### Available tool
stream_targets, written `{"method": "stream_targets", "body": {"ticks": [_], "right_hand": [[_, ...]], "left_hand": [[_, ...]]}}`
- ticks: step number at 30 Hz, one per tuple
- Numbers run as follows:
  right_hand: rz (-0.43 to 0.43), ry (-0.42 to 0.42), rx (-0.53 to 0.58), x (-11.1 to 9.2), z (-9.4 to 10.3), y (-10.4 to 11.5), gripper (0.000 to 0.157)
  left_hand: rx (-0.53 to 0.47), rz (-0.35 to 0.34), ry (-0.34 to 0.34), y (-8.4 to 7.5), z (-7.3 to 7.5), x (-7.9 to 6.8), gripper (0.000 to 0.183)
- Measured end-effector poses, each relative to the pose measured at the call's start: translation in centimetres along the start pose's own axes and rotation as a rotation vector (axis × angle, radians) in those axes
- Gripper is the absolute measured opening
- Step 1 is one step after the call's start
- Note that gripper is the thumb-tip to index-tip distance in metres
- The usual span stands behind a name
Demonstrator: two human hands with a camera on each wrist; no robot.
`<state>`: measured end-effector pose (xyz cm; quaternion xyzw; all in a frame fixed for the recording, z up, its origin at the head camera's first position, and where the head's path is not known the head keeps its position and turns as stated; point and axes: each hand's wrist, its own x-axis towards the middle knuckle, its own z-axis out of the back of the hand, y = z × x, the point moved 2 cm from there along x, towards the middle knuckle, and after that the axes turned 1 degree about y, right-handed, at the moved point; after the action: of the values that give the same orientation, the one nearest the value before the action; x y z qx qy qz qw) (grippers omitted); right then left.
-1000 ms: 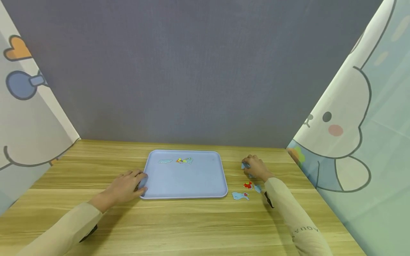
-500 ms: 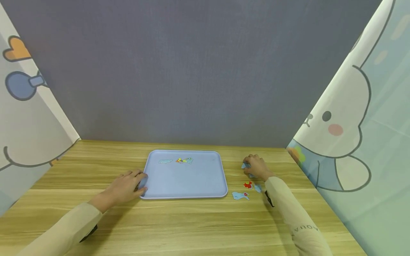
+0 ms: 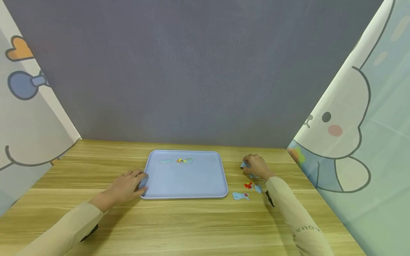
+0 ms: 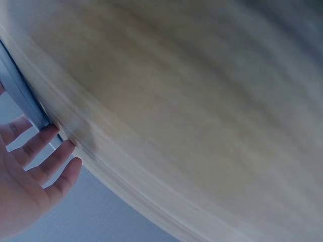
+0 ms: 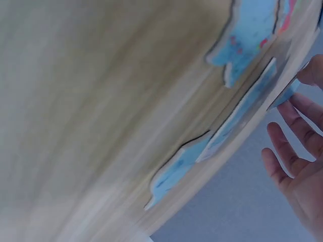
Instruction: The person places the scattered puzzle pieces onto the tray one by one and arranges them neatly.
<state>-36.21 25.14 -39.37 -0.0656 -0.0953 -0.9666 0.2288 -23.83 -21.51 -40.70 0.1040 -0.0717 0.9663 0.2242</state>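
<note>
My left hand (image 3: 126, 186) rests at the left edge of the pale blue tray (image 3: 185, 185), its fingers and thumb touching the rim. The left wrist view shows that hand (image 4: 38, 176) with loosely extended fingers at the tray's edge. Right of the tray, my right hand (image 3: 256, 167) pinches a light blue puzzle piece (image 5: 286, 95) between thumb and fingertips. Its other fingers are spread loosely. Part of that piece is covered by the hand. Another blue puzzle piece (image 3: 253, 176) lies just under the right palm, partly hidden.
A blue puzzle piece (image 3: 165, 161) and a colourful one (image 3: 185, 160) lie on the tray's far side. Nearer me on the wooden table (image 3: 192, 227) are a red piece (image 3: 248, 185), a small blue piece (image 3: 258, 188) and a blue-and-red piece (image 3: 240, 196). A grey wall (image 3: 185, 89) stands behind.
The blue piece at the right fingertips has shifted slightly left and tilted. A sliver of another piece shows beside the right sleeve. The left hand and tray stay in place.
</note>
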Motion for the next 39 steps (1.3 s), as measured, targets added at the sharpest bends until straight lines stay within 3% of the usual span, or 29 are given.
{"method": "stream_targets", "body": {"ticks": [13,30,39], "right_hand": [[0.066,-0.017,0.002,1.2,0.1,2.8,0.032],[0.220,-0.044,-0.002,4.0,-0.9,7.3,0.029],[0.225,-0.008,0.002,5.1,-1.5,9.1,0.031]], "left_hand": [[-0.008,0.017,0.010,0.0,0.1,-0.1,0.045],[-0.003,-0.004,-0.003,0.0,0.0,0.1,0.044],[0.000,-0.014,-0.009,0.1,-0.2,0.1,0.044]]}}
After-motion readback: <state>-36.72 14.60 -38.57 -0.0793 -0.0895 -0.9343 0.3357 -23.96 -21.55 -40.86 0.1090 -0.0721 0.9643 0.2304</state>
